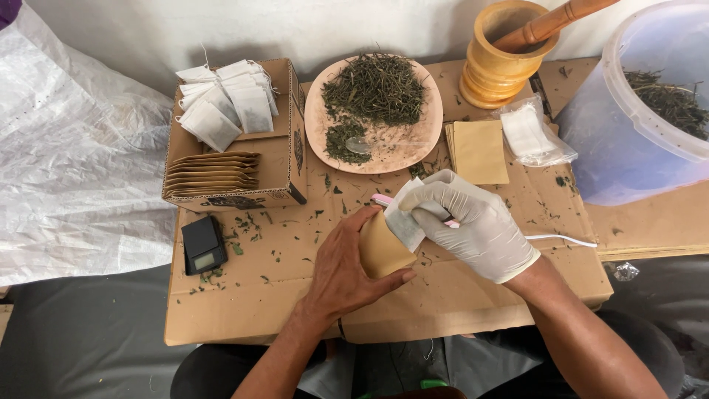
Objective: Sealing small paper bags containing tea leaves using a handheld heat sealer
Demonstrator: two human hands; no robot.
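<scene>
right hand (pixel 480 225) in a smooth, matt white rubbery glove; left hand (pixel 347 270) bare. brown paper pouch (pixel 384 250) matt, white tea bag (pixel 402 214) thin fibrous paper. cardboard sheet (pixel 458 295) under them rough, creased. far: mortar (pixel 502 55) and pestle (pixel 554 20) turned wood, slight sheen; plate (pixel 432 122) matt, pinkish; tub (pixel 628 140) translucent plastic. pocket scale (pixel 203 245), left, black plastic.

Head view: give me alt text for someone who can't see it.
A bare left hand holds a small tan paper pouch while the gloved right hand presses a white tea bag at its mouth. Behind them, on a cardboard sheet, sit a plate of dried herbs, a box of tea bags and a pocket scale.
</scene>
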